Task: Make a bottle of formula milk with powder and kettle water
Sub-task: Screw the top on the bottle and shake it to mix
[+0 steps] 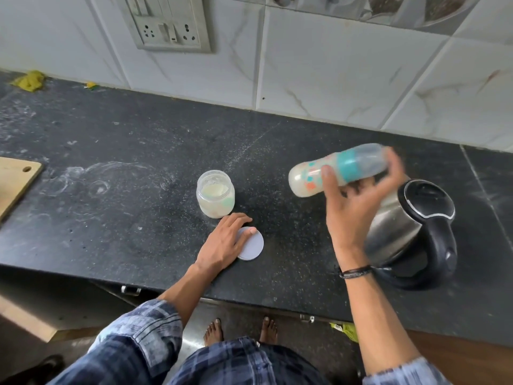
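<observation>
Table point(111, 218): dark, carries everything but the bottle.
Kettle point(416, 218): right, lid down; pouring looks done.
Bottle point(313, 176): capped, milky, held sideways in the air left of the kettle; probably being mixed.
Right hand point(352, 201): grasping the bottle.
Left hand point(224, 240): relaxed, fingers resting on the lid.
Jar point(215, 194): centre, open, powder inside.
Lid point(254, 244): flat on the table, near side of the jar; closing remains.

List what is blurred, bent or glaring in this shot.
Head view: bottle and right hand are motion-blurred; jar, lid and left hand are sharp; the wide lens bows the counter; soft glare on the kettle.
</observation>
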Motion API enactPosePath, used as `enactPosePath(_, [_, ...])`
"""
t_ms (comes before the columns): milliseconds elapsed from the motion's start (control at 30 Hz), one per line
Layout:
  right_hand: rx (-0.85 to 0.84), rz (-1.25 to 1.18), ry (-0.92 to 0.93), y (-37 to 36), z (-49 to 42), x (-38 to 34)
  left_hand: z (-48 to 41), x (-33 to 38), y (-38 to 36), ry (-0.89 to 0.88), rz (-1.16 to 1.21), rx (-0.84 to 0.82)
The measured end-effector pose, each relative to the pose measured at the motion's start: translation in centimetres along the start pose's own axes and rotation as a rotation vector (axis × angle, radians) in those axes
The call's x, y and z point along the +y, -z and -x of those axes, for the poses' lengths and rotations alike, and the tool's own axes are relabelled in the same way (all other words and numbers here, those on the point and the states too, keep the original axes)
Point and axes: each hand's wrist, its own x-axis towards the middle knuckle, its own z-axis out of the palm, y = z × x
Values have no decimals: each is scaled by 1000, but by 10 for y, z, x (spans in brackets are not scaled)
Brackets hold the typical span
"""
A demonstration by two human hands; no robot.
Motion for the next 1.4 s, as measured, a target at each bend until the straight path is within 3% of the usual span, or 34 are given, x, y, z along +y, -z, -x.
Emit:
enactPosePath(100, [-134, 241, -108, 4, -3, 4, 1, -1, -1, -4, -1, -7])
enactPosePath(233, [76, -36, 29, -1, 1, -1, -1, 0, 1, -6, -13, 0])
enactPosePath(367, [-147, 225, -118, -1, -3, 4, 1, 0, 0, -2, -11, 0])
enactPosePath(533, [49, -39, 10, -4, 0, -2, -1, 0, 1, 1, -12, 0])
enactPosePath(667, [-160, 269, -93, 0, -2, 2, 1, 2, 1, -9, -6, -2])
enactPosePath(800, [38, -44, 36, 0, 4, -4, -1, 3, 2, -8, -11, 4])
enactPosePath(933, [-181, 289, -113, 1, 0, 3, 1, 3, 2, -15, -6, 4])
enactPosePath(1067, [46, -26, -4, -4, 11, 1, 0, 3, 2, -14, -11, 5])
enactPosePath(1233, [-127, 276, -170, -4, 14, 10, 1, 1, 2, -22, -5, 2])
enactPosePath(1333, [52, 10, -55, -5, 19, 3, 0, 2, 1, -17, -11, 9])
enactPosePath(1400, [47, -13, -53, -5, 16, 2, -1, 1, 2, -17, -17, 10])
